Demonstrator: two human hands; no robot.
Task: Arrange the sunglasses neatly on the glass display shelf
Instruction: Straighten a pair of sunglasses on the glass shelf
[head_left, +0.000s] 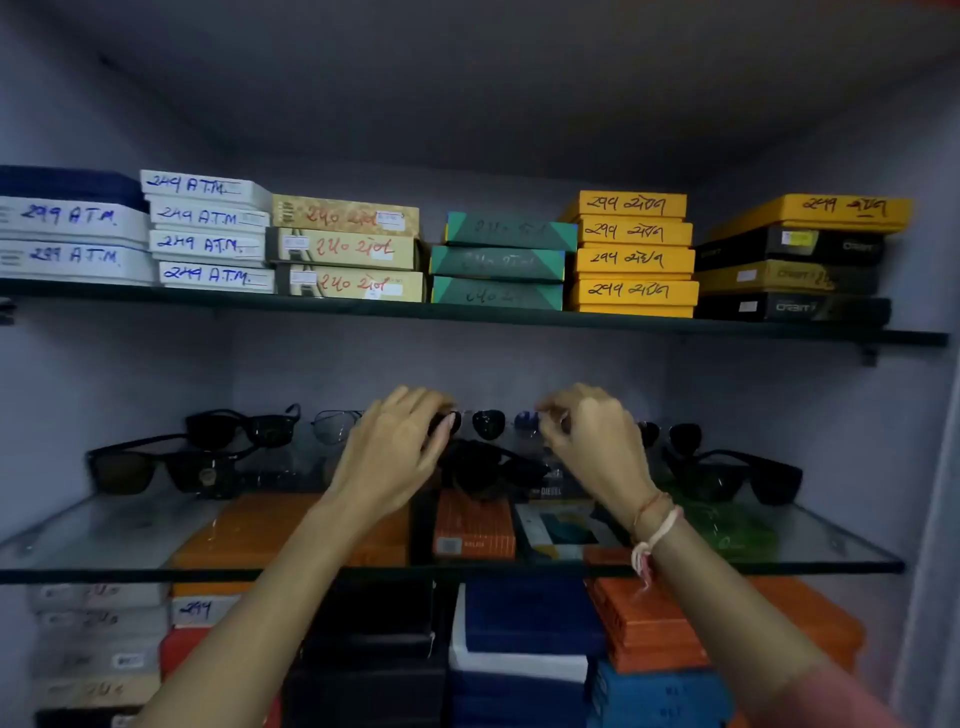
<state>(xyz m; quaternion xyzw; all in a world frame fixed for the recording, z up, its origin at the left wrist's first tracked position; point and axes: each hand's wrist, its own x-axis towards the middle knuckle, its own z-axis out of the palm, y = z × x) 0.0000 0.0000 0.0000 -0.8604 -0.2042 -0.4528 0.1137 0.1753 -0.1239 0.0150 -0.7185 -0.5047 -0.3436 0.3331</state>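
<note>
- Reaching into a shelved alcove with both arms, over the glass shelf in the middle.
- Curling the left hand around one end of a dark pair at the back of the shelf, fingers closing on the frame.
- Pinching the right hand at a blue-tinted pair just beside it; whether actually gripping, cannot tell through the blur.
- Wearing a thread band on the right wrist.
- Lying on the glass: black sunglasses front left, another black pair behind them, a thin wire pair near the left hand, a dark pair between the hands, round lenses back right, a chunky black pair front right.
- Holding stacked flat boxes on the upper shelf: white boxes marked "A.T.M.", beige boxes, teal boxes, yellow boxes, black boxes under one yellow lid.
- Showing more boxes below the glass: orange, blue, black, pale.
</note>
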